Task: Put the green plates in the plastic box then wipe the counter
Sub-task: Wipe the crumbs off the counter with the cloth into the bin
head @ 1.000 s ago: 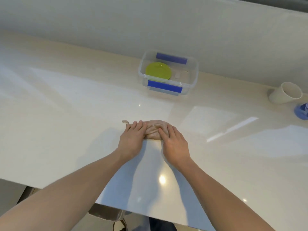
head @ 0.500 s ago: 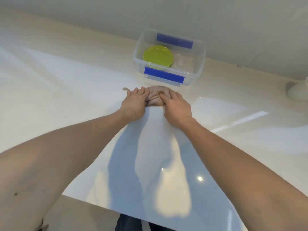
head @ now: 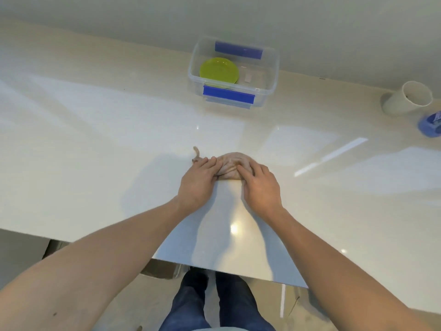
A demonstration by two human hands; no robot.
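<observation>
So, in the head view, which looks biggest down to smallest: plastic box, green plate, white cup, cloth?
1. plastic box
2. white cup and green plate, about alike
3. cloth, smallest showing, but left hand and right hand cover part

Cloth (head: 232, 163) on worktop (head: 95, 139), centre. Left hand (head: 198, 182) on its left part, right hand (head: 261, 185) on its right. Box (head: 272, 75) behind cloth, by wall, well apart. Plates (head: 219, 70) in box, left half. Cup (head: 408, 97) far right.
</observation>
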